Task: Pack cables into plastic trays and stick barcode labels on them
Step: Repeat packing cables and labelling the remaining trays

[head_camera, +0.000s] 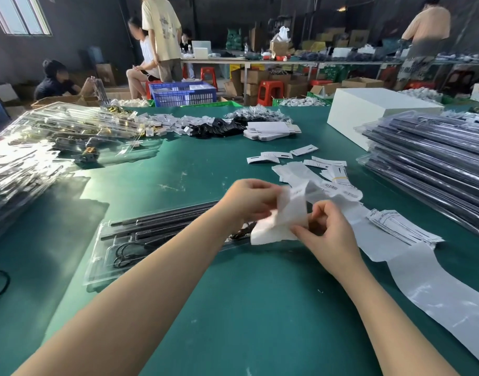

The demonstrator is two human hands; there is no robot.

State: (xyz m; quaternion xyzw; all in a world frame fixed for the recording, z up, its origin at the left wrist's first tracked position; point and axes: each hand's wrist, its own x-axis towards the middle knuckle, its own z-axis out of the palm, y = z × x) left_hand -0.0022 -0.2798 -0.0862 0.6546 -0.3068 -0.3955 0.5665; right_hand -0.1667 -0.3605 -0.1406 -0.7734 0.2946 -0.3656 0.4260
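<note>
Both hands pinch the label strip: left hand (250,199) at its top, right hand (325,229) picking at its edge, above the packed tray (105,256) on the near table (232,308). A hasty peel could tear or crease the barcode

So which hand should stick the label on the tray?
Probably right: the right hand pinches the label strip at its edge, while the left hand holds it over the tray.

Bare forearms (140,289) — no sleeves, rings, gloves.
</note>
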